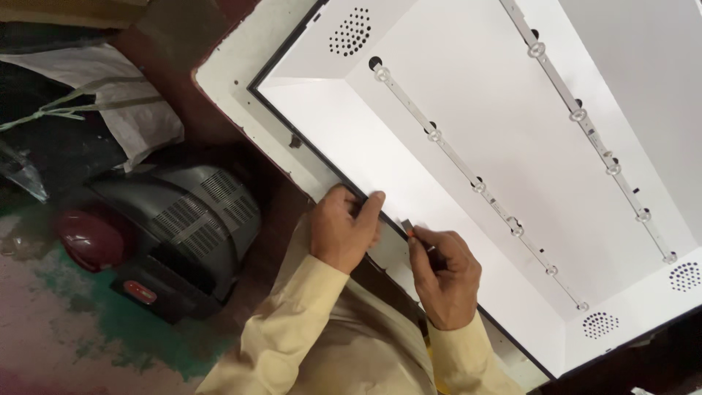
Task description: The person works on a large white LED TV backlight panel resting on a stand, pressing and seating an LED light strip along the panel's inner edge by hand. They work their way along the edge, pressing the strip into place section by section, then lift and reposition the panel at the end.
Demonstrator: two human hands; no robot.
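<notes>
A large open flat-screen backlight panel (468,95) lies on a white-topped table (234,80), its white reflector showing two LED strips (475,183) with round lenses. My left hand (342,228) grips the panel's black frame edge (314,150) at the near side, fingers curled over it. Just to its right, my right hand (444,274) pinches a small tool with an orange handle and a metal tip (408,228), the tip touching the frame edge next to my left fingers. Cream sleeves cover both arms.
On the floor at left sits an old grey tube television back (190,219) with vent slots, a dark red rounded object (91,238) beside it, and a white woven sack (110,95) behind. The floor is worn green and brown.
</notes>
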